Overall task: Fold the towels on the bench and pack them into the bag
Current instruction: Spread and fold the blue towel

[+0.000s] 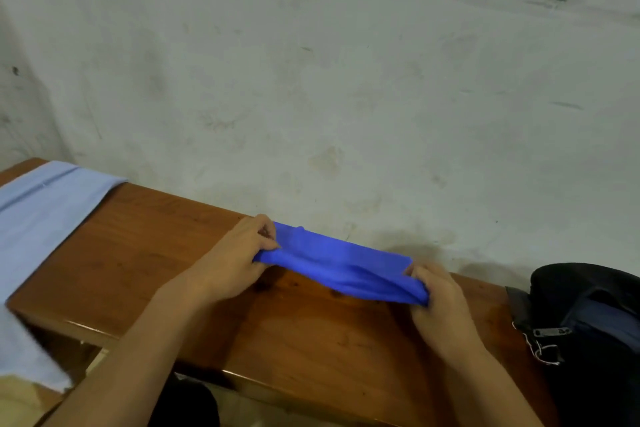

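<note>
The long wooden desk (145,253) runs along the wall, a pale blue towel (38,218) draped over its far left end and the dark bag (588,322) open at the right. Between them the bright blue towel (343,267) hangs stretched just above the wood. Uneven tension could skew the fold (the cloth looks slippery). The left hand (235,260) and right hand (436,298) each pinch one end, fingers curled tight.

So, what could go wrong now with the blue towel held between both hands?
The blue towel is bunched where the left hand and right hand pinch it, so the fold may come out uneven. The light blue towel hangs over the bench edge and might slide off.
</note>
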### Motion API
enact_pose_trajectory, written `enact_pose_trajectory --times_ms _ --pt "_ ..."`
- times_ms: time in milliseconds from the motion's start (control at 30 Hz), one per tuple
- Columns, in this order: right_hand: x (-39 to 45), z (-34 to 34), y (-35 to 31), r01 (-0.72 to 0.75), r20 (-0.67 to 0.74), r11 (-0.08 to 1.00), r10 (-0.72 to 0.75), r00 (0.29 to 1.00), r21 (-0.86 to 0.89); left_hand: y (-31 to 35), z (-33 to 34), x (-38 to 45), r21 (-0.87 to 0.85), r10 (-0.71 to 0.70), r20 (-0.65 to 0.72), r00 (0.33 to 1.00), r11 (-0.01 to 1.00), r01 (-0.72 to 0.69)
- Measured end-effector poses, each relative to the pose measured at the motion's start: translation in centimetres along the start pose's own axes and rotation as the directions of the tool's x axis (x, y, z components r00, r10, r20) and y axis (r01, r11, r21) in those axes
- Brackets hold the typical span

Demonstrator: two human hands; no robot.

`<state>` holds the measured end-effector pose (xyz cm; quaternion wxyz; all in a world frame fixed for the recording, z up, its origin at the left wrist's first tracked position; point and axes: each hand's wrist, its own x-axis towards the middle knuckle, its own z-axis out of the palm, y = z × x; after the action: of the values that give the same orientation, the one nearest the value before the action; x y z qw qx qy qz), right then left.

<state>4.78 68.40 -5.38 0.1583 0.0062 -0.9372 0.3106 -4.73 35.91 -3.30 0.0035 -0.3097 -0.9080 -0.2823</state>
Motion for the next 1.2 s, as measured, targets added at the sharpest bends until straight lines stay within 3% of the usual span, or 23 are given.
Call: enact_pose_trajectory --times_ms 133,233,367,533,700,833,967,1067,1133,1200 --pt "-1.0 -0.3 -0.4 0.004 0.189 0.999 -0.012 0.982 0.046 -0.1 -0.1 -1.0 -0.069 -0.005 0.179 0.984 0.997 0.017" --pt "-1.4 -0.9 -0.6 0.020 0.227 0.993 -0.046 0.973 0.113 -0.5 -0.1 -1.9 -0.093 -0.031 0.284 0.958 0.994 0.060" --pt "-1.9 -1.4 -0.5 0.037 0.255 0.994 -0.063 0.965 0.106 -0.6 0.1 -2.9 -0.189 -0.067 0.293 0.954 0.974 0.127" --pt "-2.5 -2.3 -0.1 0.110 0.180 0.993 -0.115 0.977 0.033 -0.1 -0.9 -3.7 -0.254 -0.097 0.299 0.949 0.951 0.178" --pt "-3.6 -3.0 -0.2 -0.054 0.255 0.987 0.014 0.967 0.150 -0.2 -1.6 -4.2 -0.240 -0.107 0.394 0.913 0.947 0.215" --pt "-4.2 -3.2 -0.3 -0.074 0.106 0.967 0.049 0.993 0.244 -0.4 -1.8 -4.8 -0.250 -0.117 0.407 0.906 0.940 0.234" --pt "-4.1 -3.3 -0.5 0.044 -0.116 0.998 -0.038 0.992 0.048 -0.3 -2.3 -5.2 -0.233 -0.099 0.444 0.890 0.947 0.222" --pt "-3.9 -3.1 -1.0 0.092 -0.208 0.996 -0.086 0.974 0.022 -0.2 -2.7 -5.6 -0.220 -0.077 0.468 0.880 0.955 0.201" --pt "-3.8 -2.5 -0.8 0.067 -0.193 0.997 -0.060 0.979 0.029 -0.1 -2.8 -5.7 -0.209 -0.087 0.479 0.873 0.955 0.210" --pt "-3.9 -2.1 -0.4 -0.013 -0.026 0.997 0.015 1.000 0.078 -0.1 -2.8 -5.8 -0.194 -0.098 0.492 0.865 0.956 0.218"
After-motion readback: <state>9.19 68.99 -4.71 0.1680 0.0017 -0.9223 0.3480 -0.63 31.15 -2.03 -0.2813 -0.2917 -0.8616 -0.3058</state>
